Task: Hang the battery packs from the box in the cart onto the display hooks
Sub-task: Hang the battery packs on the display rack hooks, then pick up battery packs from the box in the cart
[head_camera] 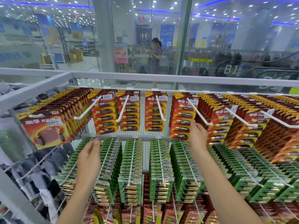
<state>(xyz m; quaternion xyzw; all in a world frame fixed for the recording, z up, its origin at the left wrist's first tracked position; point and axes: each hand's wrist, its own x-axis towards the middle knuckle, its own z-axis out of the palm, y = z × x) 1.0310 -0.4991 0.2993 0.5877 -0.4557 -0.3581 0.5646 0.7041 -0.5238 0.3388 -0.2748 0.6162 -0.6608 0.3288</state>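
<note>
Packs of batteries on red and yellow card (pixel 182 117) hang in a stack on a white wire hook (pixel 195 110) in the top row. Our right hand (pixel 198 134) reaches their right edge; we cannot tell whether it grips. Our left hand (pixel 89 156) hangs released, holding nothing, before green card packs (pixel 131 159).

Behind the glass wall (pixel 64 38), a standing person (pixel 156 55), a pink sign (pixel 121 53) and an escalator (pixel 242 67) marked B1.
</note>
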